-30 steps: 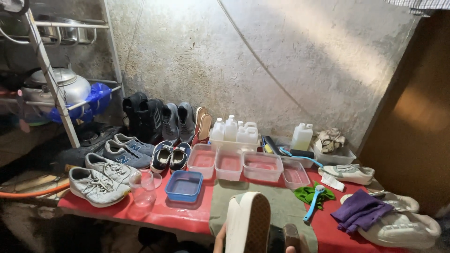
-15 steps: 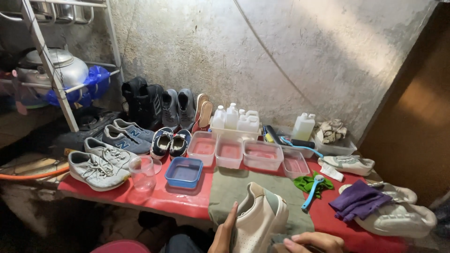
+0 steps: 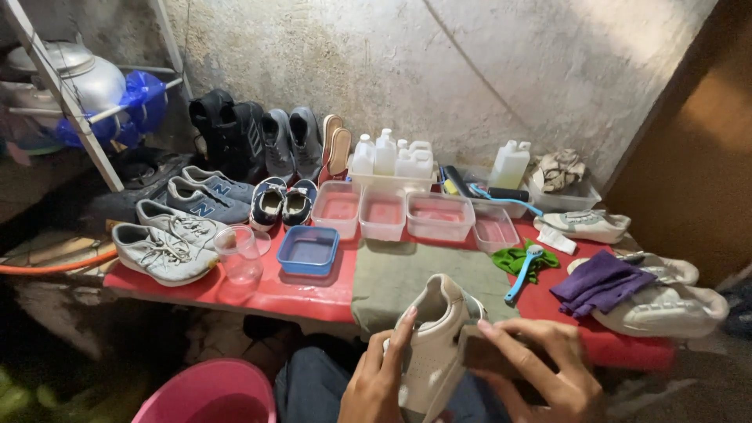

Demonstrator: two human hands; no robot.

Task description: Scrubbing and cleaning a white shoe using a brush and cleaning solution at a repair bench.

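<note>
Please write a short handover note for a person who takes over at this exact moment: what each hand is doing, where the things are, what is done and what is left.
Left hand: grips the white shoe from its left side, above the lap.
Right hand: presses a dark block, probably a sponge or brush, against the shoe's side.
Things: olive cloth on the red table just ahead; blue-handled brush on a green rag; purple cloth on the white shoes at right; clear tubs and bottles behind; pink bucket lower left.
Done: shoe picked up, block applied.
Left: how clean it is cannot be judged; other shoes sit on the table.
</note>
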